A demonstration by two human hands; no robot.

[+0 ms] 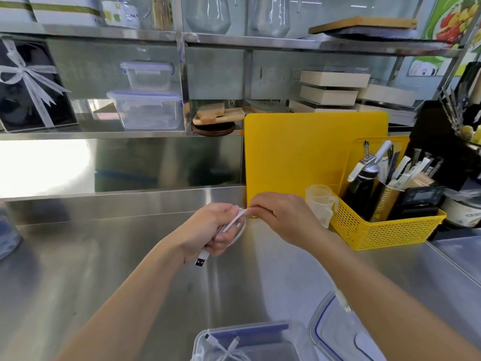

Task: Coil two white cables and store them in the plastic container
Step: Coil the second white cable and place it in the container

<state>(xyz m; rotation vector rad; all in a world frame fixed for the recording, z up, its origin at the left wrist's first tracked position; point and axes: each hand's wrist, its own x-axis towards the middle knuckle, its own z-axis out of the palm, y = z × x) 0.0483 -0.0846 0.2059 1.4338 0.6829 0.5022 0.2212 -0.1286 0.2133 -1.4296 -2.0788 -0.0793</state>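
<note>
My left hand (213, 230) grips a partly coiled white cable (238, 225) above the steel counter; its USB plug (201, 259) hangs below the fingers. My right hand (283, 217) pinches the same cable at the top of the loops, and the free end (343, 300) trails down under my right forearm. A clear plastic container (299, 332) stands open at the near edge, with another white cable (226, 350) lying coiled inside it. Its lid (328, 324) lies just to the right.
A yellow basket (385, 230) with bottles and utensils stands at the right, a measuring cup (320, 204) on its corner. A yellow cutting board (299, 155) leans behind my hands. Shelves above hold lidded containers (148, 108) and boxes.
</note>
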